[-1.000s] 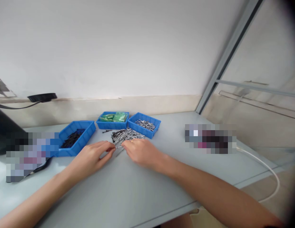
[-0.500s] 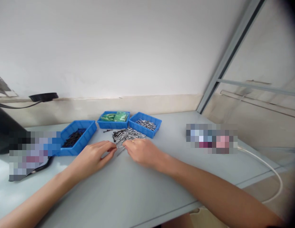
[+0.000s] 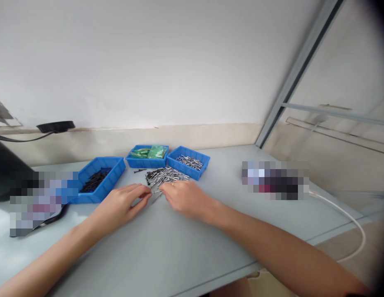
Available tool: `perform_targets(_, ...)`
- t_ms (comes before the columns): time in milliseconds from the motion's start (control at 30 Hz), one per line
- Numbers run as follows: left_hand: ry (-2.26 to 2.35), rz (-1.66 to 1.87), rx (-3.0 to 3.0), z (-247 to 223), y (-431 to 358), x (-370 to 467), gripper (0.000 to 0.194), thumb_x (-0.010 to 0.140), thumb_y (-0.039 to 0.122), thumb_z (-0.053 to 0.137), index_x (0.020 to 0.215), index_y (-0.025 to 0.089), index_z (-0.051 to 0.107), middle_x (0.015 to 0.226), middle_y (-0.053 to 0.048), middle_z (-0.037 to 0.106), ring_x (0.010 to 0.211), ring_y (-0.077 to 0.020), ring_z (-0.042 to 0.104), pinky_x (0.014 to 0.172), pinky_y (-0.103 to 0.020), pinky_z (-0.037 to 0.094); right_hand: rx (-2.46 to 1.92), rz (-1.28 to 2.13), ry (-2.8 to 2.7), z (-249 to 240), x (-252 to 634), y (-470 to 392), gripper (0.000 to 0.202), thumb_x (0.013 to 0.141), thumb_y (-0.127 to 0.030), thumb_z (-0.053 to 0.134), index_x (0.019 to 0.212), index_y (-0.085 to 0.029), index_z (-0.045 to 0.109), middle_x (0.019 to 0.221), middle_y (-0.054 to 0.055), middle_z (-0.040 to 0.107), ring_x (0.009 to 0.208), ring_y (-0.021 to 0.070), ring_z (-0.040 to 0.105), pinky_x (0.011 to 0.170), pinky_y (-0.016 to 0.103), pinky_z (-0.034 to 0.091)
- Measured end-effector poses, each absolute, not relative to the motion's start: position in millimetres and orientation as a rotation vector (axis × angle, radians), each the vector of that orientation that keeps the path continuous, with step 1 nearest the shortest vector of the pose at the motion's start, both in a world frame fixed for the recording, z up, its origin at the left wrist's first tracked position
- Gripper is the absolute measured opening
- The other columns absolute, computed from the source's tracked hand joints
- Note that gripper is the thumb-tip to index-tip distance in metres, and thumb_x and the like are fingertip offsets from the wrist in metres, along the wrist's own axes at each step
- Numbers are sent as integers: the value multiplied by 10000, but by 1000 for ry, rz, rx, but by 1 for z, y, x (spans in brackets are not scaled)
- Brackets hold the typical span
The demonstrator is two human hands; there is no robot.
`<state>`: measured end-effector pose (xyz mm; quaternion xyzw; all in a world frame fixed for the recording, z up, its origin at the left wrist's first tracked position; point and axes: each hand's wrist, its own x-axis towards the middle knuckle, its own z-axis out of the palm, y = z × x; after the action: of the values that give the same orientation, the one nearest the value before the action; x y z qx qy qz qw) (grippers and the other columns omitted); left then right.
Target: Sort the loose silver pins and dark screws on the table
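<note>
My left hand is closed in a pinch, thumb and forefinger meeting at one end of a thin silver nail. The other end lies at the fingertips of my right hand, whose fingers are also pinched together. Another thin silver nail lies on the table just below the fingertips. Right behind both hands is a loose pile of silver nails, with several black screws at its left edge. The right fingers partly cover the pile's near side.
Blue bins hold black screws, green packets and silver nails. A few black screws lie apart. A dark cylinder and a blurred-out object are left; another blurred object with a white cable lies right.
Both hands hold nearly the same pose and place. The whole view has shifted very slightly, and the blurred object at right looks darker.
</note>
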<state>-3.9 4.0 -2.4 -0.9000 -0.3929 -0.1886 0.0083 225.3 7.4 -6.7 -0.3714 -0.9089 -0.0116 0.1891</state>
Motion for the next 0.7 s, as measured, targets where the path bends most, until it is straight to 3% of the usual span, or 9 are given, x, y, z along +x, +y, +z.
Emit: perform_targets(700, -1209, -614, -2807, -3, 5, -4, 263, 978, 335, 391, 957, 207, 620, 870, -22, 698, 755, -150, 666, 675, -225, 489, -1047, -36, -2568, -6, 225, 8, 180, 985, -193, 399, 912, -188, 563, 779, 6, 662, 698, 125, 588, 562, 258, 277)
